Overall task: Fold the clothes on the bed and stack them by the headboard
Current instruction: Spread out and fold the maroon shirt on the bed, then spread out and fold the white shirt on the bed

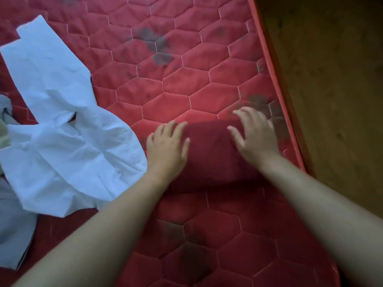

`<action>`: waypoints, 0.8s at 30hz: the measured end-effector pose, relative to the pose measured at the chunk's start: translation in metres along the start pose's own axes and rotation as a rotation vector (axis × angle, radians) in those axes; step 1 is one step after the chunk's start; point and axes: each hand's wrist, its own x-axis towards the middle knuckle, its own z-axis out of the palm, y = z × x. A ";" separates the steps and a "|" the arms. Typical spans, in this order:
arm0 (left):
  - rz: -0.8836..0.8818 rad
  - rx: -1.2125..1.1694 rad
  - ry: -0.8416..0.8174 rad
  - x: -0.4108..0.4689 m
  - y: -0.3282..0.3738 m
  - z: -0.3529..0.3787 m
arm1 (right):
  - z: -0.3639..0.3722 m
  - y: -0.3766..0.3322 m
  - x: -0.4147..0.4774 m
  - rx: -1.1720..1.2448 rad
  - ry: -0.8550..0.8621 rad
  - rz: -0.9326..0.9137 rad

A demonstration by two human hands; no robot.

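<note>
A folded dark red garment lies on the red quilted mattress near its right edge. My left hand rests flat on the garment's left end with fingers straight. My right hand is over its right end, fingers spread and blurred; I cannot tell whether it touches the cloth. An unfolded white shirt is spread out to the left of my left arm.
A wooden board stands along the mattress's right edge. Grey cloth lies at the lower left, partly under the white shirt. Dark stains mark the mattress in the middle and near my right hand.
</note>
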 end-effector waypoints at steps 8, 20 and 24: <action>0.120 0.141 -0.131 -0.036 -0.007 0.082 | 0.082 0.021 -0.056 -0.156 -0.235 0.021; -0.095 0.121 -0.137 -0.038 0.004 0.072 | 0.065 0.010 -0.050 -0.040 -0.295 0.056; -0.108 0.108 -0.122 -0.054 0.003 0.046 | 0.046 -0.005 -0.056 0.013 -0.288 0.133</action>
